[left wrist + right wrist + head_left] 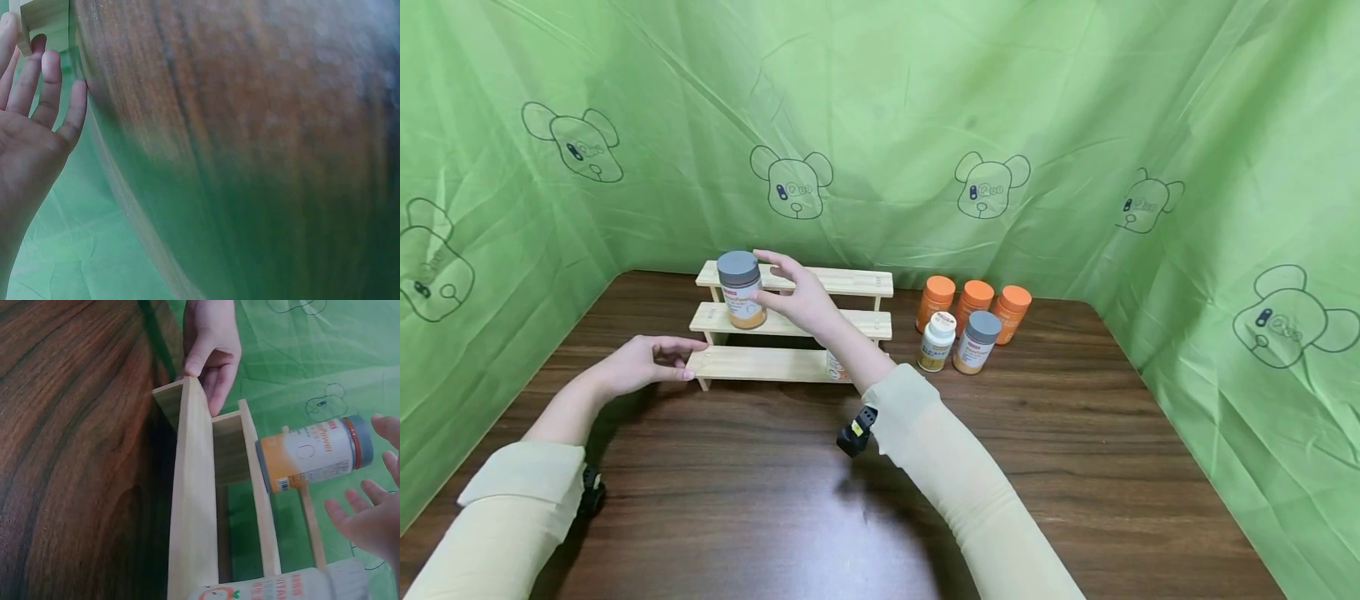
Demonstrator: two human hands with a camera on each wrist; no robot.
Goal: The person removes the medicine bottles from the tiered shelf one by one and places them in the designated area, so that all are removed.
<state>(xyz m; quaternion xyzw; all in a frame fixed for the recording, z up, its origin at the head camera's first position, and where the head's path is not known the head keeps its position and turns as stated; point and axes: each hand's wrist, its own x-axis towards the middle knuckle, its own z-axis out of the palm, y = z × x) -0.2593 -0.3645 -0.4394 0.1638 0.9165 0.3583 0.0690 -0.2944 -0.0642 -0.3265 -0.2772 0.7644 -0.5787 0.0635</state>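
A three-tier wooden shelf (760,364) stands on the table. On the left part of its middle tier is a supplement bottle (743,302) with a grey lid and a white-orange label. My right hand (805,302) is beside this bottle, fingers spread; the right wrist view shows a gap between the fingertips and the bottle (312,453). My left hand (638,365) holds the left end of the bottom tier between thumb and fingers, also seen as the left hand (214,347) in the right wrist view. A white bottle (836,367) on the bottom tier is partly hidden by my right forearm.
Right of the shelf stand several bottles: three orange bottles (976,298) behind, a small white-capped bottle (936,342) and another grey-lidded bottle (976,343) in front. Green cloth (887,100) with bear outlines encloses the dark wooden table (760,500) at the back and sides.
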